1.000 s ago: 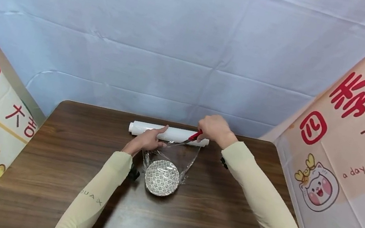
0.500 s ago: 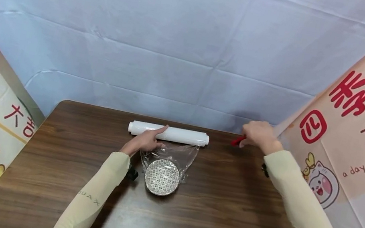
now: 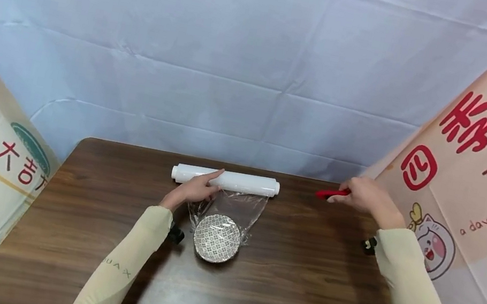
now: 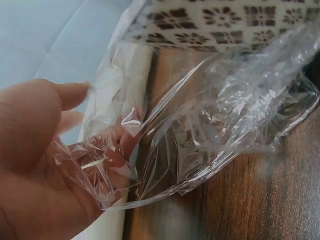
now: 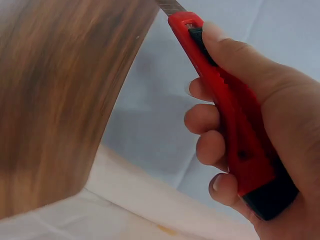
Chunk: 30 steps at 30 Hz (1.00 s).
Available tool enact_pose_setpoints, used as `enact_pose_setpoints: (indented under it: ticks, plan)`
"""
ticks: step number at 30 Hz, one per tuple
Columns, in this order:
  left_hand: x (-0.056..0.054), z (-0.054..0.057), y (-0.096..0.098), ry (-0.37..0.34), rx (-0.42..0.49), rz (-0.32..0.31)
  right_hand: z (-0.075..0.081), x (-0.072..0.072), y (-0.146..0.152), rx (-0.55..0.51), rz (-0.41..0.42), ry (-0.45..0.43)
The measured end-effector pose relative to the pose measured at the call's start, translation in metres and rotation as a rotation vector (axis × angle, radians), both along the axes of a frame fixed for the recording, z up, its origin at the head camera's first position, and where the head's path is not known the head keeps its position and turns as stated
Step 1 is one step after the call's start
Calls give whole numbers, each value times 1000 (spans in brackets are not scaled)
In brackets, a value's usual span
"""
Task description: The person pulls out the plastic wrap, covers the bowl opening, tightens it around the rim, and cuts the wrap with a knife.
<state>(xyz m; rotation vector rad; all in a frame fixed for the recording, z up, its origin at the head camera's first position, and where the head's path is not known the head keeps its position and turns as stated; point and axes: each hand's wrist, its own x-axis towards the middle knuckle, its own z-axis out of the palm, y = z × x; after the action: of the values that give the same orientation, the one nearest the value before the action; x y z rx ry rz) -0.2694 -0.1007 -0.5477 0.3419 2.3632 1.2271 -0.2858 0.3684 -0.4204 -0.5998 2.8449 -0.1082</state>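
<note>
1 red knife (image 5: pixel 239 132) gripped in R hand (image 3: pixel 366 196); L hand (image 3: pixel 194 189) partly under film (image 4: pixel 240 115) at white roll (image 3: pixel 248 182), can't tell grip.

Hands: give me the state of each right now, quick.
Left hand: open, touching the film.
Right hand: closed, holding the cutter.

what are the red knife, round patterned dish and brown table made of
Red utility knife: likely smooth plastic, judging by its even colour and moulded ridges.
Round, white, dark-patterned dish: perhaps ceramic, from repeated floral motifs, though shiny clear film obscures its finish.
Brown table: wood or wood-look laminate, given streaky grain and satin sheen.
</note>
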Motion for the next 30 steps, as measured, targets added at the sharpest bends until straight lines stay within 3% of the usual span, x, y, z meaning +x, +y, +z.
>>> enact_pose_setpoints:
  ticks: [4,6,11,17,20,24,28,30]
  plan:
    - [4,4,-4,44,31,55,-8,9,8,-79,-24,43]
    - [6,7,-7,72,28,82,-18,17,14,-139,-76,33]
    - [13,12,-16,92,10,117,-54,44,21,-376,-285,-28]
    - [20,14,-20,103,-7,155,-104,79,0,-729,-543,65]
    - [24,12,-20,113,-19,134,-123,96,-19,-900,-640,35]
    - [30,9,-20,121,-31,127,-137,113,-42,-1109,-725,-44]
    - [33,7,-21,131,-25,178,-141,116,-63,-1239,-750,-93]
    - [32,7,-20,136,-27,188,-144,118,-75,-1356,-783,-90]
